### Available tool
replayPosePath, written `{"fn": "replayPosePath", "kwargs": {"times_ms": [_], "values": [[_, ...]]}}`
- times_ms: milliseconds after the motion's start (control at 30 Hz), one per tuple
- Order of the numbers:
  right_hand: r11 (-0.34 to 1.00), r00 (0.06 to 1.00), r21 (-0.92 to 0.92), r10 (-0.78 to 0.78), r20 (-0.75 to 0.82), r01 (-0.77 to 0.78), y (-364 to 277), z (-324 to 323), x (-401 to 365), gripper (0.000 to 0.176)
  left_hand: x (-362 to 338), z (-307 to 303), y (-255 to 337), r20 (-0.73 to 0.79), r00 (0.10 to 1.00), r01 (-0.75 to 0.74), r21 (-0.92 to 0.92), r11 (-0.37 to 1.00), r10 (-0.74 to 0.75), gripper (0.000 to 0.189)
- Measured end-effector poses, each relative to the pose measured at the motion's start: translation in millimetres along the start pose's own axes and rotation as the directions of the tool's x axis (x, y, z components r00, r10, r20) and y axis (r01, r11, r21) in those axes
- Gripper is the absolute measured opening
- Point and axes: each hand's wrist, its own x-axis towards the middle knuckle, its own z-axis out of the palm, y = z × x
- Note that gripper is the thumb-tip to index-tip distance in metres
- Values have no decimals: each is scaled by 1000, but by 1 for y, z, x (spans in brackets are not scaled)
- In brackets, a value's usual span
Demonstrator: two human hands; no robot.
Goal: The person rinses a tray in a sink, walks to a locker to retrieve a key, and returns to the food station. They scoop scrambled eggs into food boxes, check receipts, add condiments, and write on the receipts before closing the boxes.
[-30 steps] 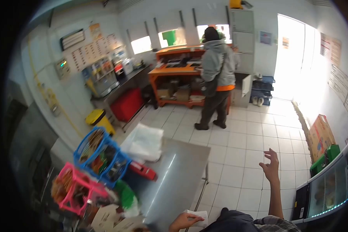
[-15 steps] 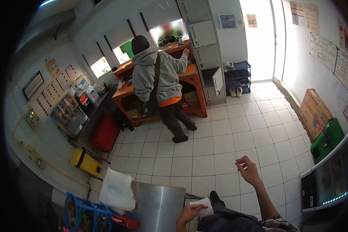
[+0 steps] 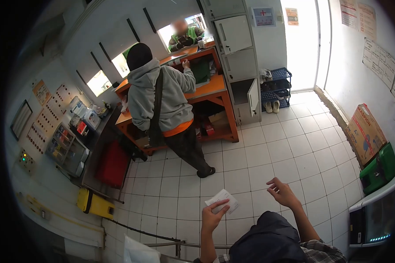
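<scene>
My left hand (image 3: 213, 215) is closed on a small white paper (image 3: 227, 201) with faint print, held over the tiled floor at the lower middle. To its right, my right hand (image 3: 281, 193) is raised with its fingers apart and bent, nothing between them. Between my forearms is the dark cloth (image 3: 267, 241) at my front.
A person in a grey hoodie (image 3: 151, 94) stands at an orange shelf unit (image 3: 210, 90). Another person (image 3: 186, 37) is beyond the window. Lockers (image 3: 239, 44), a shoe rack (image 3: 275, 87), a yellow bin (image 3: 96, 203), a green box (image 3: 378, 168) and a metal rail (image 3: 178, 247) surround the floor.
My left hand has risen with the paper, away from the metal table, which has mostly left view. The person in the hoodie has stepped, and green material now shows in the shelf.
</scene>
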Motion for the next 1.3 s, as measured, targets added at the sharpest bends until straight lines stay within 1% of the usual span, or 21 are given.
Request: {"fn": "replayPosePath", "kwargs": {"times_ms": [33,100,200,233,267,300,367,400,467,500,567,600,667,700,733,800,833,900,1000,1033,1300], "values": [[999,998,6,34,-44,-33,8,-4,15,22,17,7,-3,-4,1000,5,-4,1000,-5,25],[998,996,-10,56,-70,-57,23,-11,46,21,53,19,-11,84,995,-54,23,998,52,26],[997,988,-4,76,-131,-77,44,-20,105,21,104,25,-3,36,999,-37,-57,998,39,32],[997,983,25,74,-168,-71,50,-21,126,20,124,21,1,2,1000,-31,-122,992,31,43],[997,989,15,74,-126,-72,51,-20,150,20,142,16,12,-58,992,-116,-115,987,109,50],[995,994,91,47,-102,-38,46,-18,180,20,162,8,26,-124,974,-202,-97,975,189,56],[980,999,196,-39,14,35,31,-7,238,24,193,-10,55,-158,946,-296,-63,953,284,74],[981,996,191,-53,65,40,16,0,264,24,208,-16,67,-207,942,-281,-64,958,263,74],[839,938,544,-209,276,26,-25,18,312,36,235,-31,85,-225,845,-431,254,866,486,86],[835,921,549,-230,316,20,-44,28,335,36,246,-40,91,-183,797,-457,439,774,575,98],[707,795,705,-392,463,-62,-79,47,370,51,259,-52,96,-242,803,-410,440,799,545,104],[710,768,699,-399,501,-87,-96,55,383,51,263,-56,97,-265,809,-394,417,819,524,110],[647,591,760,-590,550,-62,-127,72,404,59,269,-67,99,-327,813,-347,392,852,481,113],[647,563,758,-597,572,-85,-141,82,409,59,270,-72,99,-346,820,-334,359,871,457,118],[656,566,752,-596,570,-66,-154,92,412,62,270,-78,96,-373,815,-307,368,877,442,118],[657,551,752,-606,573,-59,-167,113,419,66,271,-89,89,-439,766,-366,305,879,471,126],[627,529,776,-635,562,-72,-171,124,422,68,271,-97,86,-456,760,-347,317,883,463,126],[593,496,799,-667,556,-99,-184,145,425,71,269,-116,81,-451,709,-376,408,832,542,134],[537,514,836,-688,512,-114,-216,191,427,73,264,-159,84,-544,657,-385,353,853,522,136],[518,511,847,-699,501,-122,-222,204,426,74,262,-172,79,-530,642,-408,376,832,554,137],[451,502,879,-730,464,-155,-286,304,421,76,235,-279,69,-582,616,-386,365,847,531,138]]}}
